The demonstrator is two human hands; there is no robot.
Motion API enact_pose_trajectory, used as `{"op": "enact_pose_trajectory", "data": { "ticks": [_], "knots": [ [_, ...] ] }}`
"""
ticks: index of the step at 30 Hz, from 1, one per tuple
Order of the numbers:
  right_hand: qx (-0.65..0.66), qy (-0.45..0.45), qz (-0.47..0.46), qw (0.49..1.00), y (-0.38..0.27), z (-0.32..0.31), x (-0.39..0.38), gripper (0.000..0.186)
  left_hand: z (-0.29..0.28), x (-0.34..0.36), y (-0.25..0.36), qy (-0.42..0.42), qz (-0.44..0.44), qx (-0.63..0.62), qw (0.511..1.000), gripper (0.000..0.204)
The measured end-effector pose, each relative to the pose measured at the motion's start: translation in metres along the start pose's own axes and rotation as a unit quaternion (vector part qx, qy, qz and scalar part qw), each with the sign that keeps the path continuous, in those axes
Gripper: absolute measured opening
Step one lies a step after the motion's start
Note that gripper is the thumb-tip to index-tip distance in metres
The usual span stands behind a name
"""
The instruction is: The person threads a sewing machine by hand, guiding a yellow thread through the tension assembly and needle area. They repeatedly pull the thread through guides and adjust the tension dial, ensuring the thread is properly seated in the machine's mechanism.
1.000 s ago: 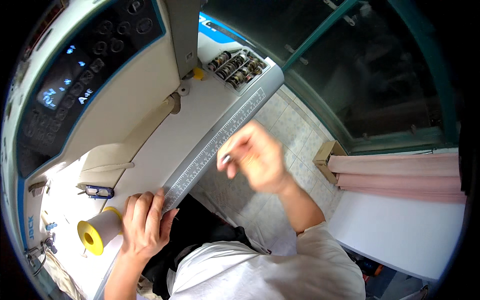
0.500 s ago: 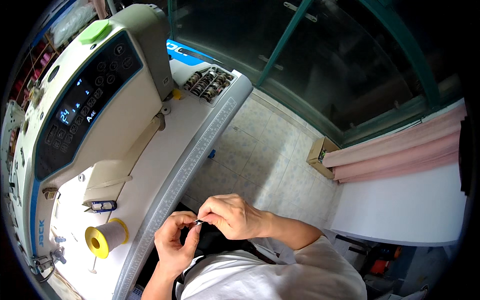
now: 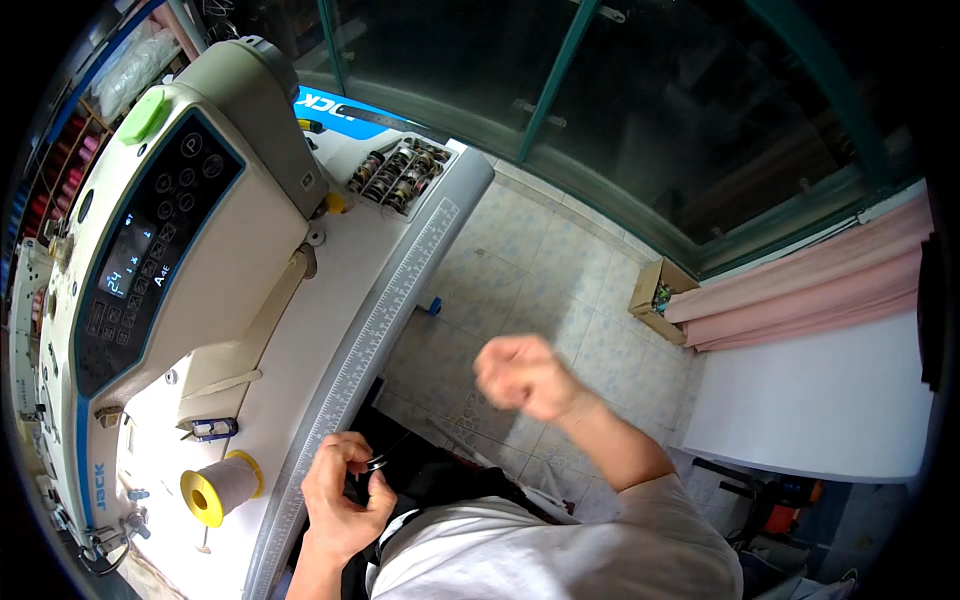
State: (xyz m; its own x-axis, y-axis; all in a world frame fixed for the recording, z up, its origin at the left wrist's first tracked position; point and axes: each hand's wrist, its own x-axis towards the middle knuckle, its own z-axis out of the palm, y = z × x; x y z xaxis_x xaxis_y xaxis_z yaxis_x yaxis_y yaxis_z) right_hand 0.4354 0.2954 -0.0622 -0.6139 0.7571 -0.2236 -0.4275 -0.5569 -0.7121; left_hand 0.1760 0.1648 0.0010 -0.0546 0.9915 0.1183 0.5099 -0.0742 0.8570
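My left hand (image 3: 343, 497) is over the front edge of the sewing table. Its thumb and fingers pinch a small shiny metal bobbin (image 3: 376, 464), dark in the middle; whether a case is around it is too small to tell. To the right, above the tiled floor, my right hand (image 3: 528, 378) is raised and smeared by motion. Its fingers look curled together, and what they hold, if anything, does not show. The sewing machine (image 3: 235, 240) stands at the left with its panel lit. Thread snips (image 3: 212, 430) and a yellow-ended thread spool (image 3: 225, 490) lie left of my left hand.
A tray of several bobbins (image 3: 402, 172) sits at the table's far corner. A ruler strip (image 3: 375, 325) runs along the table edge. Beyond the tiled floor (image 3: 560, 260) are a cardboard box (image 3: 660, 300), pink cloth (image 3: 800, 290) and a white surface (image 3: 810, 400).
My right hand has moved away from the left, up and to the right. The left hand still pinches the bobbin, now more exposed. The whole view has shifted slightly.
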Motion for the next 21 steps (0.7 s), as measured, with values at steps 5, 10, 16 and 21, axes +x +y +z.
{"op": "enact_pose_trajectory", "data": {
  "ticks": [5, 10, 16, 21],
  "knots": [
    [0.277, 0.261, -0.063, 0.923, -0.045, -0.241, -0.051, 0.014, -0.012, -0.012, -0.002, 0.03, -0.032, 0.03, 0.999, 0.028],
    [0.139, 0.672, -0.325, 0.651, -0.1, -0.456, -0.287, 0.011, -0.03, -0.011, -0.009, 0.039, -0.014, 0.049, 0.998, 0.03],
    [-0.712, 0.385, 0.266, 0.523, -0.055, -0.405, -0.197, 0.024, -0.02, -0.02, 0.003, 0.075, 0.024, 0.069, 0.995, 0.03],
    [-0.619, 0.318, 0.098, 0.711, -0.024, -0.096, -0.017, 0.028, -0.063, -0.016, 0.04, 0.146, 0.169, 0.167, 0.96, 0.033]
  ]
}}
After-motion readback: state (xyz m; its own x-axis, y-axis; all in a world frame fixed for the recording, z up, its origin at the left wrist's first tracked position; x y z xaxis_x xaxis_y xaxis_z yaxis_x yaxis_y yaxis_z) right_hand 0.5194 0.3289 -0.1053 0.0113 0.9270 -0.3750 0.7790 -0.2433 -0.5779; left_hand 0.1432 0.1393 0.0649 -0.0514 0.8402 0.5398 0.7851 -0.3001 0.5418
